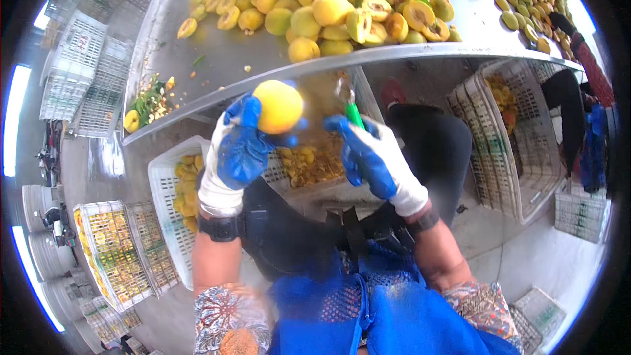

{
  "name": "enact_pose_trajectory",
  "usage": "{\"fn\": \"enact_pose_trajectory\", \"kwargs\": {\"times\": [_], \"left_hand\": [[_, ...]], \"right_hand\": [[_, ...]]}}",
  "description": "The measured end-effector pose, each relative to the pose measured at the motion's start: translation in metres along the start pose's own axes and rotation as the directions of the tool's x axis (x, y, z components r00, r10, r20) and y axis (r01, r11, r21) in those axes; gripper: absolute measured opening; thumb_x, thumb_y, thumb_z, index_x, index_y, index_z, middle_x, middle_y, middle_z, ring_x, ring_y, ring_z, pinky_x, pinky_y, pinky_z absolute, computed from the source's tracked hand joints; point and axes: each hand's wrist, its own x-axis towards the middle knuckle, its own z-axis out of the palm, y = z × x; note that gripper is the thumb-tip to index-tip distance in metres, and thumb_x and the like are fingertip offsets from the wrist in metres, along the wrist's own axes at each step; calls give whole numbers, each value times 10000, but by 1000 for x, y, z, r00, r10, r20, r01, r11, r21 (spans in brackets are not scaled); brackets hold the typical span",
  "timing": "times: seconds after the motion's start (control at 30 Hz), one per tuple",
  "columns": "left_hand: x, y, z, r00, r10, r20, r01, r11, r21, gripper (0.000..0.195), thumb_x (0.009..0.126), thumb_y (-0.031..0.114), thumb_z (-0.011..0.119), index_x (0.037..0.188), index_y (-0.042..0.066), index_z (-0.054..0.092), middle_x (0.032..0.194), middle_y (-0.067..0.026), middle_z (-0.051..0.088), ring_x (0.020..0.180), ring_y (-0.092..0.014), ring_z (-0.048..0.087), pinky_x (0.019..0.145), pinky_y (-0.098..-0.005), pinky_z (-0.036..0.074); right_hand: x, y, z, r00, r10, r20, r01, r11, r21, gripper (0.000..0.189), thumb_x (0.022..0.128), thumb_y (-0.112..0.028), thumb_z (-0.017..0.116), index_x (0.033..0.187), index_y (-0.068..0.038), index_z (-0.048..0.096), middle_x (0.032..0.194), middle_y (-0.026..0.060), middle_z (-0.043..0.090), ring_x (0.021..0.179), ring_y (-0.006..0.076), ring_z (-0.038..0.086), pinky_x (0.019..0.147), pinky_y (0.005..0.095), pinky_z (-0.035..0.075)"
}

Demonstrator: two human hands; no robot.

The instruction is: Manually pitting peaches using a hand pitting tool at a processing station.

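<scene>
A round yellow peach (280, 107) rests in the fingers of my left hand (242, 145), which wears a white glove with a blue coated palm. In a matching glove, my right hand (374, 158) grips a pitting spoon (353, 112) by its green handle, metal head pointing up and away from me. Peach and spoon are apart, both over the gap between the table edge and my lap. Beyond them, a heap of whole and halved peaches (330, 10) lies on the metal table (217, 59). Below my hands is a crate of peach scraps (310, 162).
The raised table rim (394, 53) runs just beyond my hands. Leaves and pits (153, 101) lie at its left corner. White plastic crates stand left (172, 202) and right (493, 158) of my legs. Another person's arm (589, 66) reaches toward peach halves (522, 0) at right.
</scene>
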Motion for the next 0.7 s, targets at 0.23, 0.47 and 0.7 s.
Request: {"fn": "enact_pose_trajectory", "kwargs": {"times": [0.23,0.47,0.7], "left_hand": [[-26,-42,26,989,-23,-146,58,968,243,462,926,238,642,1309,9,524,1179,-81,632,1021,-183,640,769,-317,585],[-31,-73,13,991,-115,-64,86,934,-346,601,984,496,422,1354,26,478,1286,-135,576,1177,-267,562,1030,-434,435],[-23,-88,8,980,-91,-178,5,903,-429,560,1016,478,339,1232,21,581,1141,-123,649,1055,-234,617,953,-377,484]], "right_hand": [[-9,9,13,990,-132,-41,124,980,-157,373,875,-282,704,1125,-31,587,791,57,621,622,113,591,570,244,482],[-10,45,18,623,-723,299,602,198,-774,429,818,-211,755,1189,-59,600,913,134,684,774,163,674,721,297,531],[-29,24,10,946,-211,-245,98,909,-404,366,854,-161,710,1191,-61,608,861,74,693,677,91,628,607,258,522]]}}
